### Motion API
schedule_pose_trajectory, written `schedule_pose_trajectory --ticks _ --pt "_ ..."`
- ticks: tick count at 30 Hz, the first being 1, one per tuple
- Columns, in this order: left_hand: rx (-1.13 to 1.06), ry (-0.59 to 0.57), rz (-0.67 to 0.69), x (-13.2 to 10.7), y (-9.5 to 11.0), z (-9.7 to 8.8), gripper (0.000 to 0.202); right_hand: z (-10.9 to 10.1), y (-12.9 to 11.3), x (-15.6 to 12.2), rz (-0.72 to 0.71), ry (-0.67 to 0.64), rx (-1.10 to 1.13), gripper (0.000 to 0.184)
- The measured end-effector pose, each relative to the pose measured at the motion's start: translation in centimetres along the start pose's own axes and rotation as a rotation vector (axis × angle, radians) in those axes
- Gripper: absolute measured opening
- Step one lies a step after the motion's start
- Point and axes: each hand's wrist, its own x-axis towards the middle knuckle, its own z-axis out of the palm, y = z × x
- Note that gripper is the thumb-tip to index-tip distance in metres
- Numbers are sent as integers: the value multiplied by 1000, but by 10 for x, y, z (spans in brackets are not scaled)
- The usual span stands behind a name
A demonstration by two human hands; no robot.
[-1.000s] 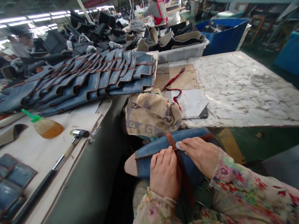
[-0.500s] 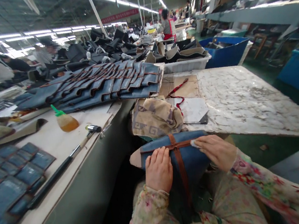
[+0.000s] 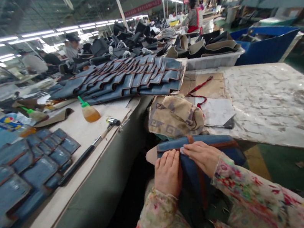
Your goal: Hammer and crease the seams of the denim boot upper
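Note:
A blue leather piece (image 3: pixel 216 139) with crossing brown strips lies over my lap, a pale rounded end (image 3: pixel 151 156) sticking out on its left. My left hand (image 3: pixel 168 173) grips its near left side, fingers together on the brown strip. Pinched in the fingertips of my right hand (image 3: pixel 202 157) is a small white piece (image 3: pixel 182 150), pressed to the strip close to my left fingers. What supports the leather from below is hidden.
On the left bench lie blue leather pieces (image 3: pixel 37 172), a hammer (image 3: pixel 88 150) and a glue bottle (image 3: pixel 90 112). Ahead are a patterned cloth (image 3: pixel 174 116), stacked blue pieces (image 3: pixel 123 80) and a white tray (image 3: pixel 213 61). A co-worker (image 3: pixel 193 19) is farther off.
My right hand has slid left along the brown strip with the small white piece, from right of the crossing to beside my left hand. The view has turned left.

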Motion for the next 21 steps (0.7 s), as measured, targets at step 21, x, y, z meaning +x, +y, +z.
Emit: schedule_pose_trajectory --ticks 21 --pt "45 -46 -178 -14 -41 -13 34 15 -30 54 -52 -104 48 35"
